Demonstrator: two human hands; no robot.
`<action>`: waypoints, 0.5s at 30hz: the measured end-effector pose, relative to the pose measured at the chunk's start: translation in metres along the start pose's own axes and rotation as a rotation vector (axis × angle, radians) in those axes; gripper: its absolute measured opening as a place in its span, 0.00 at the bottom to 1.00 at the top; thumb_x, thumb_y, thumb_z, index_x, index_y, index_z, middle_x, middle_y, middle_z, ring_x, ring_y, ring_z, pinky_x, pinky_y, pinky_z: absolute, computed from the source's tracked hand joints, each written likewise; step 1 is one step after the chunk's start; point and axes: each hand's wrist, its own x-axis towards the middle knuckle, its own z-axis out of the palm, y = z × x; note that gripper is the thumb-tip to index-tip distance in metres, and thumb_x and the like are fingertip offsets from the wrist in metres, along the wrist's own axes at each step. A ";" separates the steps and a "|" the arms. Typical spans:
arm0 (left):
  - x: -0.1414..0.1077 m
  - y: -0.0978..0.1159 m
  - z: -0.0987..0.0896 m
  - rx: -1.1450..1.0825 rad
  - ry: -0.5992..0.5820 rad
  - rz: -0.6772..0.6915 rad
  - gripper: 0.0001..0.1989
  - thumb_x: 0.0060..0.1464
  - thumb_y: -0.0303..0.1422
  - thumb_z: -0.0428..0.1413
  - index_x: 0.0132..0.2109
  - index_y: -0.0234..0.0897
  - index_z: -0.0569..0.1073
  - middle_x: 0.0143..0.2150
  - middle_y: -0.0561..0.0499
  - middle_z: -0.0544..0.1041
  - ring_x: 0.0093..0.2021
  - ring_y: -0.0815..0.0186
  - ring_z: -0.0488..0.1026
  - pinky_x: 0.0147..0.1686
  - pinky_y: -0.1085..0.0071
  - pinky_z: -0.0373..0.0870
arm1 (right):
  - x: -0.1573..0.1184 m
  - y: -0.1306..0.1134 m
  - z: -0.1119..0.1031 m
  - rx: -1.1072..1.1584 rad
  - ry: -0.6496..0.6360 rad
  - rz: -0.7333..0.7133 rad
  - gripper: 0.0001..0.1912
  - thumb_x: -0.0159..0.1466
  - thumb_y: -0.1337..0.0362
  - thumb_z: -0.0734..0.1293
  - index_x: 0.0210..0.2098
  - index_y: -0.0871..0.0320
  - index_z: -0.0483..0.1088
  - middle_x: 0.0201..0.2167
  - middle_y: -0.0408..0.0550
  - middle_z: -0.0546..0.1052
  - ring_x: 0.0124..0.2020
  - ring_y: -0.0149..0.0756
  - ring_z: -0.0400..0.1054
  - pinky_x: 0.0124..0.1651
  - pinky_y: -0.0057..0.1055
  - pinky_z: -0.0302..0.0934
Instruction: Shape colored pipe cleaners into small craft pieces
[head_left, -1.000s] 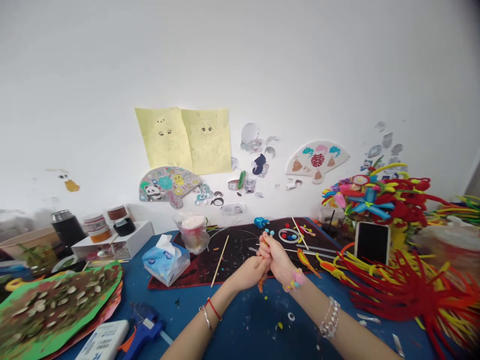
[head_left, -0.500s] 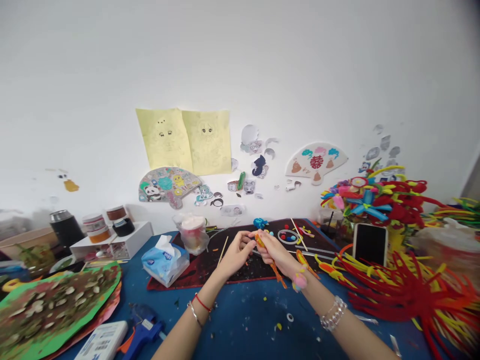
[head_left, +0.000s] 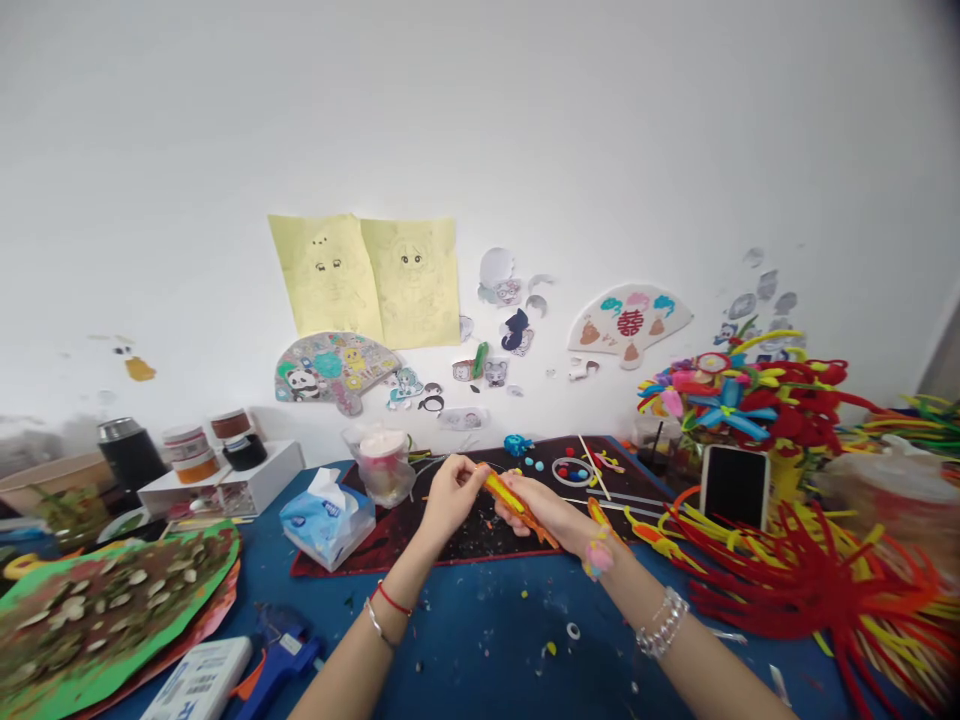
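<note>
Over the dark mat (head_left: 480,545), left fingers (head_left: 475,478) pinch and right fingers (head_left: 510,516) clasp a long, fuzzy orange piece (head_left: 507,495).

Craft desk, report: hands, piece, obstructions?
Right hand holding orange-and-yellow piece. Left hand at its far end, grip unclear. Piece above dark mat. Tissue pack off left, not obstructing.

To the right of one tissue pack (head_left: 349,545) I count two hands (head_left: 452,493) and one phone (head_left: 735,487); above it, two yellow sheets (head_left: 412,300); before it, one glue gun (head_left: 279,662).
</note>
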 end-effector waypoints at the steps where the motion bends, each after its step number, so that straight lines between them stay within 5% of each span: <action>1: 0.003 -0.001 -0.004 -0.018 -0.001 -0.020 0.14 0.47 0.41 0.54 0.25 0.34 0.65 0.23 0.55 0.64 0.24 0.71 0.59 0.25 0.75 0.57 | 0.000 0.000 0.000 -0.020 0.000 -0.005 0.17 0.59 0.49 0.58 0.29 0.58 0.59 0.18 0.38 0.62 0.16 0.23 0.51 0.18 0.20 0.45; 4: 0.008 -0.001 -0.016 -0.045 -0.067 -0.054 0.15 0.48 0.42 0.52 0.26 0.34 0.65 0.21 0.55 0.64 0.22 0.72 0.60 0.23 0.76 0.57 | -0.001 0.000 0.000 -0.049 -0.034 -0.007 0.18 0.57 0.49 0.60 0.32 0.59 0.61 0.19 0.36 0.59 0.16 0.21 0.47 0.18 0.20 0.43; 9: 0.007 0.010 -0.042 -0.098 -0.539 -0.179 0.15 0.50 0.42 0.50 0.35 0.33 0.67 0.25 0.52 0.70 0.22 0.72 0.65 0.24 0.76 0.62 | -0.003 0.000 0.001 -0.110 -0.094 0.043 0.19 0.57 0.48 0.61 0.31 0.59 0.62 0.19 0.36 0.56 0.17 0.21 0.45 0.18 0.20 0.42; 15: 0.003 0.022 -0.057 0.020 -0.778 -0.125 0.16 0.53 0.41 0.47 0.38 0.32 0.70 0.31 0.47 0.74 0.25 0.70 0.69 0.26 0.74 0.66 | -0.004 0.006 0.001 -0.245 -0.186 0.071 0.19 0.58 0.47 0.59 0.31 0.58 0.62 0.21 0.39 0.59 0.18 0.22 0.48 0.19 0.22 0.45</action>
